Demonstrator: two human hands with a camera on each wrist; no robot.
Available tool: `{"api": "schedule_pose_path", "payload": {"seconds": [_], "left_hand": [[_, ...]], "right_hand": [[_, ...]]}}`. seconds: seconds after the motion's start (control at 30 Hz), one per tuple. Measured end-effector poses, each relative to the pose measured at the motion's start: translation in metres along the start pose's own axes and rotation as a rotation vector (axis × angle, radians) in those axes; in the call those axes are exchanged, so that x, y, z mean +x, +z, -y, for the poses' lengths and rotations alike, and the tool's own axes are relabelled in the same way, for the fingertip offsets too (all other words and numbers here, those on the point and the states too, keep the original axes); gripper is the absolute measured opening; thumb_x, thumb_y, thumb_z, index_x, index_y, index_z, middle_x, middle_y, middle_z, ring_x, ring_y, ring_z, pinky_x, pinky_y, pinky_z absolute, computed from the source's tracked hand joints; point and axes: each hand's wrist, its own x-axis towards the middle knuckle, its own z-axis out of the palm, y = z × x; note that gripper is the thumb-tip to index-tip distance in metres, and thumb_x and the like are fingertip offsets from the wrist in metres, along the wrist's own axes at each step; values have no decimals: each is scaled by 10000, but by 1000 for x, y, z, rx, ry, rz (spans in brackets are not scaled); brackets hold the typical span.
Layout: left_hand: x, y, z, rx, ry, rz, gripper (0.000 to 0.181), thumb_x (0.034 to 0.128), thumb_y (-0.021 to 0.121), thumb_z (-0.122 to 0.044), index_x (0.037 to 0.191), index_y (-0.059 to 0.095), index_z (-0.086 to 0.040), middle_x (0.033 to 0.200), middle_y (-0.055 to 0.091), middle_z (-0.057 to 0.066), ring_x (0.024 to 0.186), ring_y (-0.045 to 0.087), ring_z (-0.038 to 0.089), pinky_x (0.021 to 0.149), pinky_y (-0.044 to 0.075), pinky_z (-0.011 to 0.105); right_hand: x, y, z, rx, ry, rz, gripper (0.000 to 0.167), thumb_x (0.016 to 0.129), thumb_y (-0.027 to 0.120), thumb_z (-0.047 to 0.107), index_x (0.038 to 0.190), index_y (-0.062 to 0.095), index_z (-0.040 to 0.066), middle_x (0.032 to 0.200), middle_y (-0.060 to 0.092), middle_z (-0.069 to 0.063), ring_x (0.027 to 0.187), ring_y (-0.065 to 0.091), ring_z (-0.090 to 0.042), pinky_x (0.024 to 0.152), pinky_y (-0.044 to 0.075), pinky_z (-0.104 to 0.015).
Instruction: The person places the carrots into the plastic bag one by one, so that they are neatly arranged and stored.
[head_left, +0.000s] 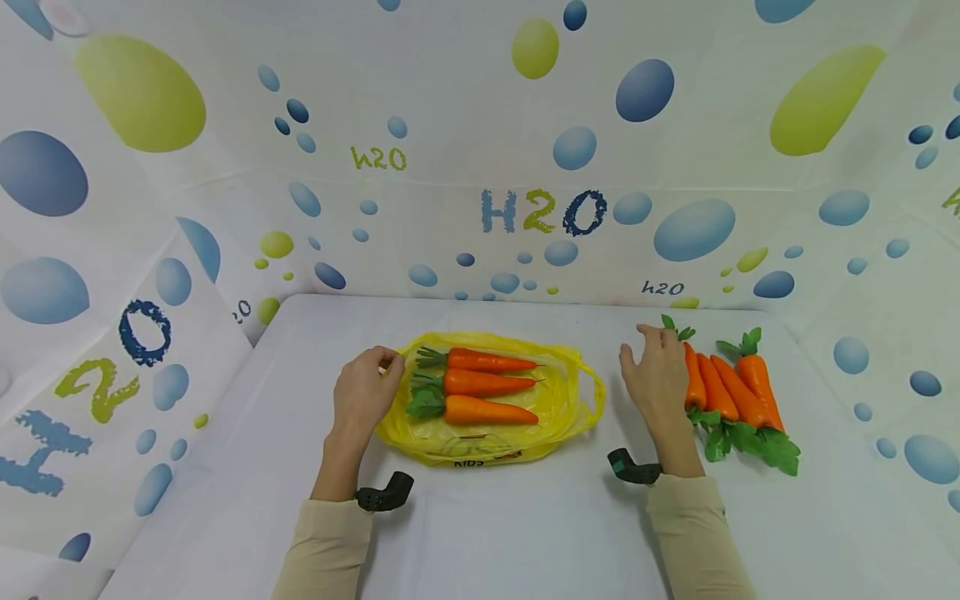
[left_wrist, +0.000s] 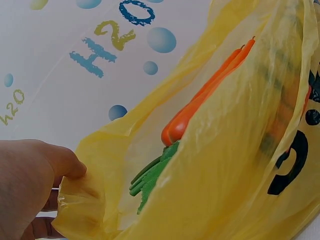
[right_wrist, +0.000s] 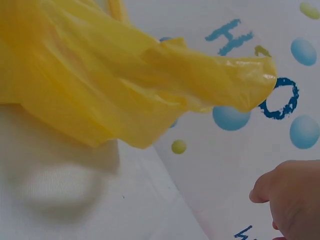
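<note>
Three orange carrots (head_left: 491, 383) with green tops lie side by side in an opened yellow plastic bag (head_left: 480, 450). At the bag's left end my left hand (head_left: 365, 390) pinches the rim between thumb and fingers; the left wrist view shows the yellow film (left_wrist: 82, 205) caught there. My right hand (head_left: 658, 379) hovers at the near side of a group of several carrots (head_left: 738, 392) to the right, its thumb spread from the fingers and nothing visibly held. It partly covers the leftmost of these carrots. Only part of that hand (right_wrist: 295, 200) shows in the right wrist view.
A looped bag handle (head_left: 597, 396) stands out toward my right hand. The white tabletop (head_left: 510, 533) ends at a patterned cloth wall (head_left: 450, 233) at the back and sides.
</note>
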Motion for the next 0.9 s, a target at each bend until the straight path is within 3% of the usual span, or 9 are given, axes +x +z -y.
{"api": "schedule_pose_path", "payload": {"seconds": [0.33, 0.6, 0.9], "left_hand": [[0, 1, 1, 2, 8, -9, 287, 987, 581, -280, 1065, 717, -40, 1004, 742, 136, 716, 626, 241, 616, 487, 317], [-1, 1, 1, 8, 8, -10, 292, 988, 576, -281, 1061, 716, -35, 1001, 741, 136, 720, 626, 244, 619, 486, 322], [0, 1, 1, 4, 9, -9, 285, 988, 580, -277, 1063, 717, -39, 1004, 740, 137, 714, 624, 241, 620, 489, 328]], "right_hand": [[-1, 6, -10, -34, 72, 20, 415, 978, 556, 186, 1333, 544, -29, 1341, 502, -300, 1105, 480, -449, 933, 484, -563], [-2, 8, -16, -49, 108, 39, 415, 974, 542, 153, 1332, 521, -55, 1334, 477, -324, 1156, 455, -478, 1019, 428, -577], [-2, 8, -20, -88, 153, 41, 391, 960, 532, 102, 1292, 518, -103, 1240, 508, -344, 1145, 470, -494, 1028, 405, -601]]}}
